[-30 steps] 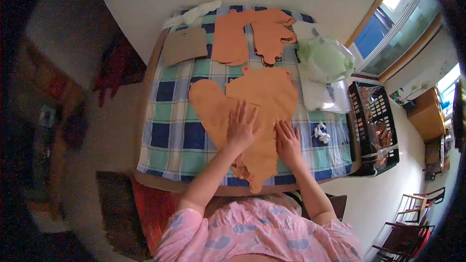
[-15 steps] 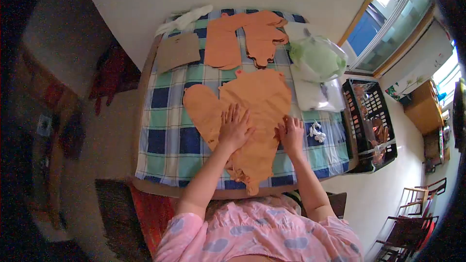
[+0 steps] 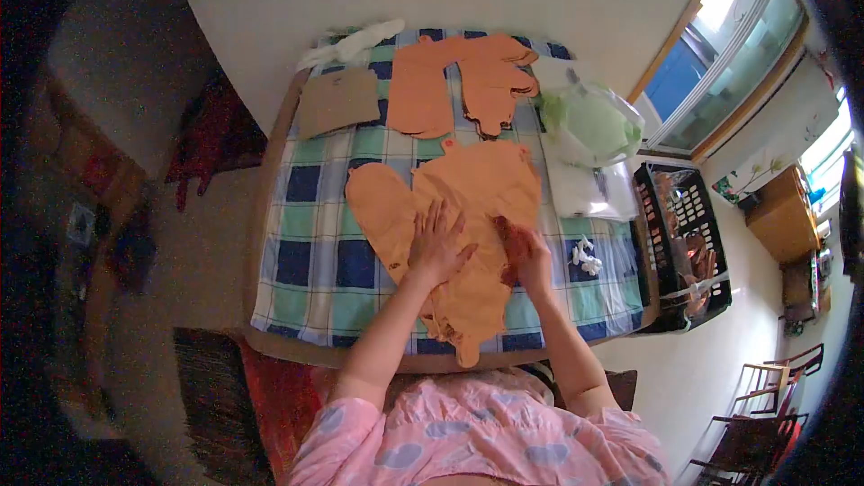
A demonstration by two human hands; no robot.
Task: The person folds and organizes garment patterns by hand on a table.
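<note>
A large flat orange shape (image 3: pixel 477 171), with rounded lobes and small tabs like a deflated foil balloon, lies creased on the checked cloth. My left hand (image 3: pixel 438 247) rests on its middle, fingers spread and palm down. At its right edge my right hand (image 3: pixel 533 263) has its fingers curled round the material. The edge is turned up there, showing a dark reddish-brown side near my fingertips. Further back lie similar orange shapes (image 3: pixel 418 94), stacked and overlapping.
A brown cardboard piece (image 3: pixel 340 103) and a white cloth-like bundle (image 3: pixel 360 41) lie at the back left. On the right are a clear bag with green contents (image 3: pixel 589 124), clear plastic sheets (image 3: pixel 594 193), small white pieces (image 3: pixel 586 256) and a black crate (image 3: pixel 675 306).
My right hand has moved slightly left and turned, lifting the right edge of the orange shape inward. My left hand stays flat on it. The camera view has shifted a little.
</note>
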